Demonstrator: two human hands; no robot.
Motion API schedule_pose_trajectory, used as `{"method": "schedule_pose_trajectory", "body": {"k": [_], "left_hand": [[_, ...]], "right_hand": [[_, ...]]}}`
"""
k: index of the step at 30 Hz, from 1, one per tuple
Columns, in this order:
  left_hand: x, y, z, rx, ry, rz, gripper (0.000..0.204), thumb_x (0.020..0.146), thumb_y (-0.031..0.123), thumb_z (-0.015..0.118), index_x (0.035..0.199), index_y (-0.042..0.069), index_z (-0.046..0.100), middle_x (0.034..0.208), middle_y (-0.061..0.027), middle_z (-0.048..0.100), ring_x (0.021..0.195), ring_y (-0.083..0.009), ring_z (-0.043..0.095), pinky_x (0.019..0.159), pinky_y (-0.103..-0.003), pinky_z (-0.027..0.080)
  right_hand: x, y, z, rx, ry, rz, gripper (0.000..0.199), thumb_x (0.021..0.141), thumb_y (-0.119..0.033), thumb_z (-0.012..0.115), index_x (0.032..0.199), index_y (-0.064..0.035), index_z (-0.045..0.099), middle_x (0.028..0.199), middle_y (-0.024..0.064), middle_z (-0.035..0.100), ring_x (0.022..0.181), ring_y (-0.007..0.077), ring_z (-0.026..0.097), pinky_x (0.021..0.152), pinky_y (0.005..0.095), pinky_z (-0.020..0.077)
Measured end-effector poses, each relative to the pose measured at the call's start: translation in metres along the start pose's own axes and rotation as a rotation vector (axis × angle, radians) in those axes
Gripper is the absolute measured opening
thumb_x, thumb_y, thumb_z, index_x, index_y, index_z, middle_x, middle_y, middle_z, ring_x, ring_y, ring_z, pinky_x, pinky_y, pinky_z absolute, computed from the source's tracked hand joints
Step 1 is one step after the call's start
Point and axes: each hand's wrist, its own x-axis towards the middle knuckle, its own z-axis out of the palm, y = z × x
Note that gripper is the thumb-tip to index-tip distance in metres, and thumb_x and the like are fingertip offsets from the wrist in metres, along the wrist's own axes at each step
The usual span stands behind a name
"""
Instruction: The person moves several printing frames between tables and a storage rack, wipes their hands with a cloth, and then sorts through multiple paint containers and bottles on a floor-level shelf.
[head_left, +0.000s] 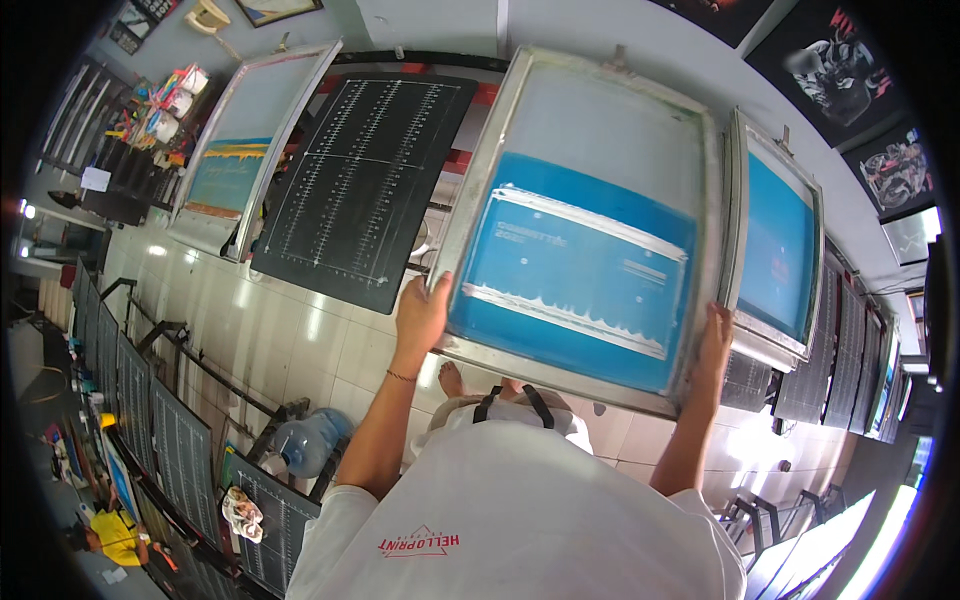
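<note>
A large screen printing frame (600,175) with a metal border and blue-coated mesh is tilted in front of me. White ink lies in two bands across its blue part. My left hand (424,312) grips the frame's near left corner, thumb on the border. At the near right side, my right hand (713,345) is wrapped around the frame's edge; its fingers behind the border are hidden. Left of this frame lies a black printing board (365,185) with white ruler marks. Just right of it stands a second blue screen frame (778,240), close to my right hand.
Another screen frame (245,140) with yellow and teal areas stands at the far left. Ink containers (170,110) crowd a shelf beyond it. More black boards (182,440) line a rack at left, near a blue water jug (308,443). A person in yellow (115,535) is at lower left.
</note>
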Motion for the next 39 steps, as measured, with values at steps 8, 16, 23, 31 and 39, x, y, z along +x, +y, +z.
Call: {"method": "schedule_pose_trajectory", "body": {"k": [8, 16, 23, 31, 39], "left_hand": [[-0.064, 0.072, 0.081, -0.33, -0.392, 0.568, 0.056, 0.085, 0.04, 0.063, 0.111, -0.007, 0.05, 0.102, -0.0233, 0.05, 0.099, -0.0367, 0.047, 0.084, -0.046, 0.04], [-0.078, 0.085, 0.114, -0.26, -0.521, 0.768, 0.054, 0.085, 0.038, 0.063, 0.113, -0.006, 0.048, 0.103, -0.0227, 0.048, 0.097, -0.0371, 0.046, 0.085, -0.046, 0.039], [-0.012, 0.03, 0.033, -0.125, -0.298, 0.337, 0.045, 0.084, 0.038, 0.064, 0.099, -0.004, 0.058, 0.094, -0.0232, 0.056, 0.092, -0.0374, 0.051, 0.081, -0.046, 0.039], [0.014, -0.027, 0.011, 0.049, -0.027, 0.177, 0.052, 0.084, 0.043, 0.062, 0.093, -0.008, 0.053, 0.098, -0.0254, 0.056, 0.099, -0.0405, 0.05, 0.088, -0.047, 0.039], [0.01, -0.039, 0.026, 0.103, 0.06, 0.188, 0.05, 0.084, 0.042, 0.063, 0.086, -0.007, 0.053, 0.093, -0.0242, 0.054, 0.095, -0.0392, 0.049, 0.084, -0.047, 0.04]], "right_hand": [[-0.081, -0.008, -0.214, -0.094, 0.366, -0.009, 0.052, 0.092, -0.041, 0.05, 0.131, -0.0053, 0.051, 0.134, 0.0104, 0.049, 0.124, 0.024, 0.043, 0.106, 0.0387, 0.0275], [-0.149, 0.009, -0.266, -0.055, 0.532, 0.126, 0.055, 0.092, -0.04, 0.051, 0.133, -0.0046, 0.049, 0.136, 0.01, 0.047, 0.126, 0.0239, 0.041, 0.108, 0.0401, 0.0251], [-0.093, 0.035, -0.117, 0.021, 0.376, 0.136, 0.057, 0.091, -0.039, 0.052, 0.136, -0.0041, 0.047, 0.138, 0.0096, 0.046, 0.128, 0.0238, 0.039, 0.11, 0.0413, 0.0231], [-0.012, 0.039, 0.017, 0.075, -0.008, 0.007, 0.061, 0.088, -0.032, 0.054, 0.132, 0.0087, 0.046, 0.137, 0.0226, 0.047, 0.128, 0.0302, 0.043, 0.108, 0.037, 0.0287], [0.014, 0.052, 0.035, 0.079, -0.076, -0.135, 0.044, 0.089, -0.025, 0.049, 0.118, 0.0074, 0.057, 0.106, 0.0137, 0.063, 0.099, 0.0205, 0.055, 0.089, 0.0319, 0.0399]]}}
